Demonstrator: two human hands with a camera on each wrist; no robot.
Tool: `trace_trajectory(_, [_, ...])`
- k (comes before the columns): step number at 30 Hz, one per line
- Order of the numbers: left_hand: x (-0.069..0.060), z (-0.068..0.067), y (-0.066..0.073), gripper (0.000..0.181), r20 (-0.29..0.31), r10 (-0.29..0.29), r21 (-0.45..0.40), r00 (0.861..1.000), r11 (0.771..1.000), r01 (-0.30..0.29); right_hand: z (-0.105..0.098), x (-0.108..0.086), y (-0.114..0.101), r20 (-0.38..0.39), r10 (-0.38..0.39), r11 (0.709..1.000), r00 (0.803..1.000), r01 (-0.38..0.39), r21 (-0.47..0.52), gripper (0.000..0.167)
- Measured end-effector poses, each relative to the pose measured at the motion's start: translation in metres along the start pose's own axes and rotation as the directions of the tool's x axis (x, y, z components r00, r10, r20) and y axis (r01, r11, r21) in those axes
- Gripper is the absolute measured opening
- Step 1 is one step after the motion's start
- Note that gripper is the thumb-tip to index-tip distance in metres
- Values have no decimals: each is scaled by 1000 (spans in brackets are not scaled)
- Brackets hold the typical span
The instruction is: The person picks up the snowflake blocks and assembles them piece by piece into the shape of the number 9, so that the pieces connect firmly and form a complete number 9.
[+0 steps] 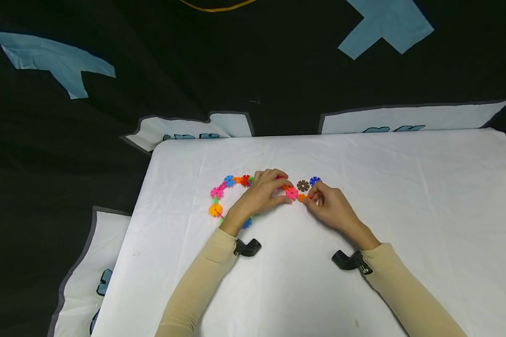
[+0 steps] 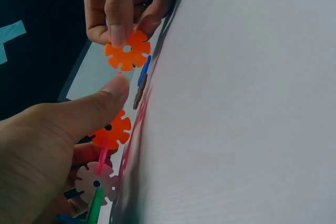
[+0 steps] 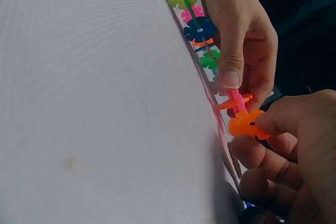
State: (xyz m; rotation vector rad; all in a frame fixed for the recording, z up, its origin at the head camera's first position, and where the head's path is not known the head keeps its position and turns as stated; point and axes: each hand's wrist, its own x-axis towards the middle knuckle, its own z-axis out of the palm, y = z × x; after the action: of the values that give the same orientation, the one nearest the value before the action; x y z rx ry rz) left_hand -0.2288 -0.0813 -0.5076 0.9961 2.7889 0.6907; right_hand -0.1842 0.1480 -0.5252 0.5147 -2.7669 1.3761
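My left hand (image 1: pixel 261 191) pinches a pink notched disc (image 1: pixel 292 193) at the right end of a chain of slotted plastic discs. In the right wrist view this pink disc (image 3: pixel 238 99) is edge-on, below the thumb. My right hand (image 1: pixel 332 206) pinches an orange notched disc (image 2: pixel 134 51) between thumb and fingers. That orange disc (image 3: pixel 244 124) meets the pink one; how deep their slots sit together I cannot tell. Farther back along the chain, a red-orange disc (image 2: pixel 119 129) shows beside the left thumb. The left hand and wrist hide part of the chain.
The multicoloured chain curves round on the white table (image 1: pixel 405 196), with a yellow-orange disc (image 1: pixel 215 210) at its left side. Two loose discs, one brown (image 1: pixel 303 186) and one blue (image 1: pixel 315 180), lie behind the right hand. A dark cloth (image 1: pixel 278 70) hangs beyond the table's far edge.
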Motion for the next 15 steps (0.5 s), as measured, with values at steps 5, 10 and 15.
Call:
trace_trajectory(5, [0, 0, 0, 37, -6, -1, -13, 1000, 1000, 1, 1, 0, -1, -4, -18, 1000, 1000, 18, -21, 12])
trace_trajectory(10, [1, 1, 0, 36, -26, 32, -19, 999, 999, -33, 5, 0, 0, -15, -61, 996, 998, 60, -65, 12])
trace_trajectory(15, [1, 3, -1, 34, -51, 67, -38, 996, 997, -69, 9, 1, -3, -23, -150, 983, 988, 146, -112, 9])
